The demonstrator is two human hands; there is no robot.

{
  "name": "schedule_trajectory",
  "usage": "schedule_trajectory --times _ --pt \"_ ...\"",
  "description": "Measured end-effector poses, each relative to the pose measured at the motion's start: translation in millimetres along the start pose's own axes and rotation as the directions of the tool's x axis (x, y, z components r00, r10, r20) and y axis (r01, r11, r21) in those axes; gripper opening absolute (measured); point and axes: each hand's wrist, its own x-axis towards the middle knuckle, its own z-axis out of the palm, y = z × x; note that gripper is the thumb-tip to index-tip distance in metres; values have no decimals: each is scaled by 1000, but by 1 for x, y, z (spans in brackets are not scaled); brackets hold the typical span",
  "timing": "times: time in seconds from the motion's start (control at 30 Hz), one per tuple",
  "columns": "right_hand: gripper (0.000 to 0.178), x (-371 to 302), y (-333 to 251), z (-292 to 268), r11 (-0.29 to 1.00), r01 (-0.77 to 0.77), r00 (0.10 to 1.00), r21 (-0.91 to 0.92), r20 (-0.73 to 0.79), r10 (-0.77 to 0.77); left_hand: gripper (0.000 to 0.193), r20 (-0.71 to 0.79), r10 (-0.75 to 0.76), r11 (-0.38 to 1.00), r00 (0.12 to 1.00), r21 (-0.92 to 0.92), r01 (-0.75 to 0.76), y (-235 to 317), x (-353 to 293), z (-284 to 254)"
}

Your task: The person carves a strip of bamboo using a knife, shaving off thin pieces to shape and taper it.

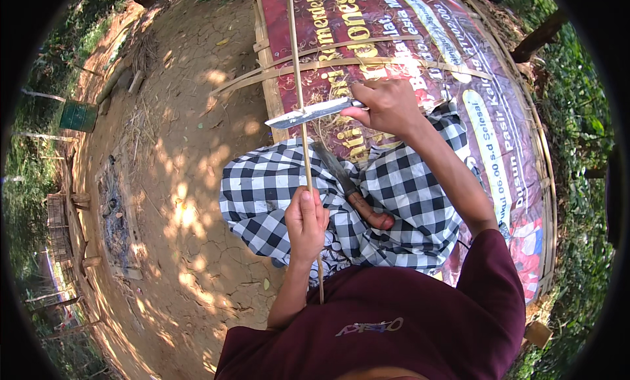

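My left hand (306,221) is closed round a long thin wooden strip (297,65), which runs from my chest up past the top of the view. In my right hand (388,106) is a knife (308,113), its handle mostly hidden by my fingers. The knife's blade lies across the strip, pointing left, above my left hand. On the black-and-white checked cloth (262,183) over my lap rests a second, larger blade (336,169) with a brown wooden handle (374,213). Neither hand touches it.
A printed red banner (459,150) covers the platform under me, edged with bamboo (262,59). Bent strips (367,62) and thin shavings (321,85) lie on it. Cracked bare soil (177,131) stretches left, with a dark ashy patch (117,216) and a green container (77,116) beyond.
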Motion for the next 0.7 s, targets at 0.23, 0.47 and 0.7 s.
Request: schedule_trajectory --times 0.23,0.47,0.7 --pt "51 -6 -20 -6 986 20 998 167 62 -30 30 -48 51 997 998 53 -49 0 2 -7" --pt "52 -23 -56 -9 953 192 975 233 62 -211 27 -14 45 999 999 19 -45 -11 -2 -3" --pt "52 18 3 2 1000 11 994 -3 -109 -11 30 -34 38 999 999 -31 -39 18 19 5"
